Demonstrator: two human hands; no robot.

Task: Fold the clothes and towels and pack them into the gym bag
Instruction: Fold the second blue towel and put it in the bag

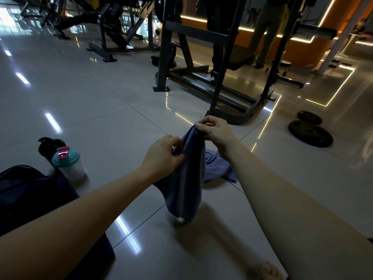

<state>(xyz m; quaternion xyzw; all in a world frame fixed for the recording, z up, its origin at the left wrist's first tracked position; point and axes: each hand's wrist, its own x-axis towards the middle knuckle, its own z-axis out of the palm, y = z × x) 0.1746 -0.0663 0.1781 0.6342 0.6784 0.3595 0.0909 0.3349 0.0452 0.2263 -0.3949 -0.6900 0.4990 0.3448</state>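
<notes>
One bag, dark, lies on the floor at the lower left edge of view. Just beyond its far side stand two containers, upright and touching or nearly so: a black bottle and, nearer, a shaker with a teal lid and pink cap.

Centre: left hand grips the side edge of a dark blue towel, fingers curled into the cloth. Right hand, slightly higher and farther out, pinches the towel's top corner between thumb and fingers. The hands are close together, both clamped on the same towel. It hangs in loose vertical folds between the forearms, off the floor for most of its length. Cannot tell whether the bottom end, with a small white tag, touches the tiles.

Behind the towel, a lighter blue cloth lies crumpled on the floor.

Right: two weight plates lie flat, well apart from the cloth.
</notes>
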